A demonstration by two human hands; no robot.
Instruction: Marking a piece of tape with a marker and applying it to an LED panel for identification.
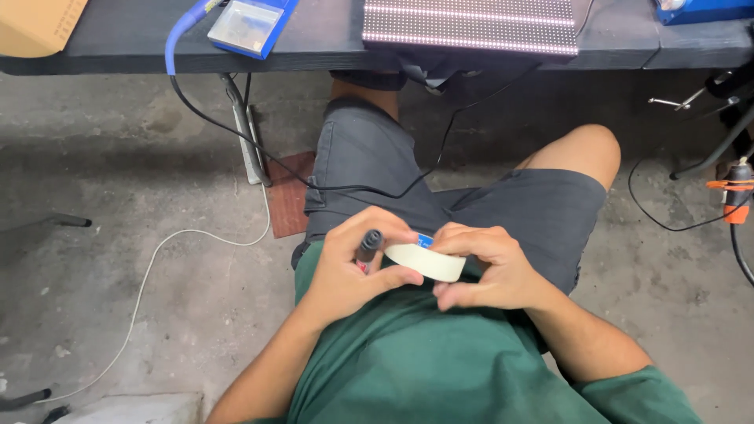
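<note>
— Holding what down there?

— A roll of cream tape [428, 261], over my lap, below the dark table [330, 47]. My right hand [487, 267] clasps its far side; my left hand [353, 267] pinches the near edge and clamps a black pen-like tool [367, 244].

— Risk?

— The tool could slip from those crowded fingers onto the concrete floor [118, 314], I reckon.

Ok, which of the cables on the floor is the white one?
The thin white cable curving over the concrete at left, clear of the person's left hand. The other cables, like the black cable from the bench, are dark.
</note>
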